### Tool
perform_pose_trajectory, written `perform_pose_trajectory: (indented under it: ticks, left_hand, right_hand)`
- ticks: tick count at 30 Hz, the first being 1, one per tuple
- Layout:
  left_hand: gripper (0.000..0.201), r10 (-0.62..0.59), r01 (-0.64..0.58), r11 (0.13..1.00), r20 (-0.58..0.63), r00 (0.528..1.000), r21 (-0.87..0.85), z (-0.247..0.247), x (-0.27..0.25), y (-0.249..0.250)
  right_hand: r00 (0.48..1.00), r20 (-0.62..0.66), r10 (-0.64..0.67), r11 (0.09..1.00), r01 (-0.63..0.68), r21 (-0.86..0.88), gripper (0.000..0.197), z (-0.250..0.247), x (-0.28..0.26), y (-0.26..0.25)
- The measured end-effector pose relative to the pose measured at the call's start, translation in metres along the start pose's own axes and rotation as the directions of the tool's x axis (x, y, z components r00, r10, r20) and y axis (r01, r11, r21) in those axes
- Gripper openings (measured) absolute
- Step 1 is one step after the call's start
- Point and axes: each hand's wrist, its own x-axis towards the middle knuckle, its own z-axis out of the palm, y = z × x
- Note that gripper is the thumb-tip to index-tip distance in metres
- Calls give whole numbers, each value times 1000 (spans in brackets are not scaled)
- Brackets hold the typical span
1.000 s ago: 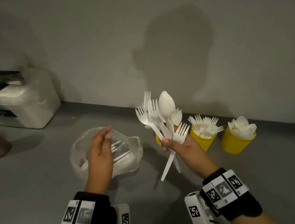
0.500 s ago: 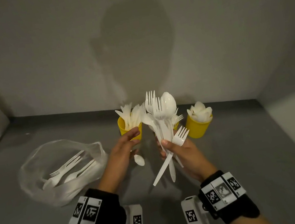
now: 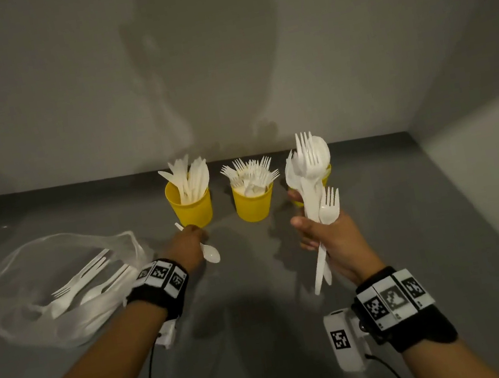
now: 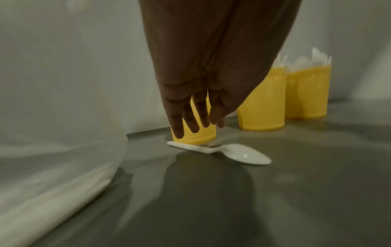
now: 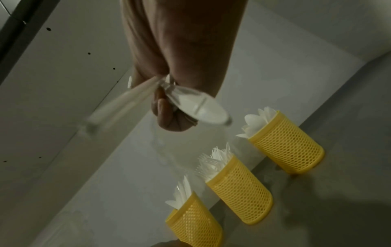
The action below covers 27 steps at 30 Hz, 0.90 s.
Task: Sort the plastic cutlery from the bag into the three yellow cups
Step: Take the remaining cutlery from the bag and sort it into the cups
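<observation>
Grey table [image 3: 267,335], walled at back and right. Half a second ago the view sat further left; now all three cups show in a row at the back.

Clear plastic bag [image 3: 59,289] lies at your left, slumped open, several white forks and at least one spoon inside. It rests in the same place on the table as before.

Three yellow mesh cups. Knife cup [image 3: 190,207] on the left, fork cup [image 3: 254,203] in the middle, spoon cup [image 5: 289,150] on the right, mostly hidden in the head view behind your raised bundle. Each stands upright, apart from its neighbours.

Your right hand [image 3: 334,240] grips a mixed bundle of cutlery [image 3: 310,171], fingers wrapped round the handles, fork tines and a spoon bowl pointing up, handle ends sticking out below the palm. The bundle has shifted right since the earlier frame and now stands in front of the spoon cup.

Your left hand [image 3: 188,246] has dropped from mid-air to the table, just in front of the knife cup. Fingers [image 4: 180,117] hang down nearly straight, tips over the handle of a loose spoon [image 4: 243,154]. Whether they touch it, you cannot tell from these views.

That spoon lies flat on the table, bowl toward you, handle end against the base of the knife cup.
</observation>
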Motion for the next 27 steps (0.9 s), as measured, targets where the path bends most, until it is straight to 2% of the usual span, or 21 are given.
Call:
perform_pose_trajectory:
  ticks: [3, 6, 8, 12, 15, 17, 20, 21, 23, 25, 27]
  left_hand:
    - [38, 26, -49, 974, 105, 994, 222, 0, 15, -1]
    - [27, 36, -77, 944, 132, 991, 320, 1, 21, -3]
    - [25, 32, -68, 945, 116, 993, 320, 4, 21, -5]
    - [20, 46, -75, 948, 100, 994, 309, 8, 17, -7]
    - [21, 48, -82, 965, 139, 989, 248, 9, 13, -4]
    - [18, 25, -42, 992, 139, 990, 122, 7, 6, 7]
    - [7, 26, -19, 971, 30, 999, -240, -1, -4, 39]
    - [3, 32, -30, 918, -2, 999, -395, -5, -7, 54]
    - [9, 21, -34, 746, -27, 999, -665, -14, -10, 89]
    - [13, 8, -45, 605, -50, 999, -795, -26, -7, 124]
    - [13, 20, -104, 514, -109, 994, -851, -40, 2, 157]
  right_hand:
    - [997, -77, 0, 1000, -1, -23, 31, -7, 3, 2]
    - [993, -120, 20, 999, -25, -37, 19, -15, 7, 2]
    - [987, -156, 24, 998, -33, -58, 25, -22, 8, 1]
    - [973, -232, -2, 995, -22, -101, 21, -37, 10, 0]
    - [965, -263, -8, 990, -28, -135, 21, -45, 11, 2]
    - [956, -292, -5, 987, -42, -154, 22, -51, 11, 3]
    - [944, -328, -12, 986, -43, -161, 22, -62, 9, 2]
    - [941, -337, -14, 987, -42, -156, 23, -66, 8, 1]
    - [938, -346, -19, 988, -36, -151, 24, -73, 7, -3]
    - [935, -354, -33, 986, -28, -164, 23, -79, 5, -8]
    - [929, -367, -43, 982, -29, -189, 23, -85, 4, -14]
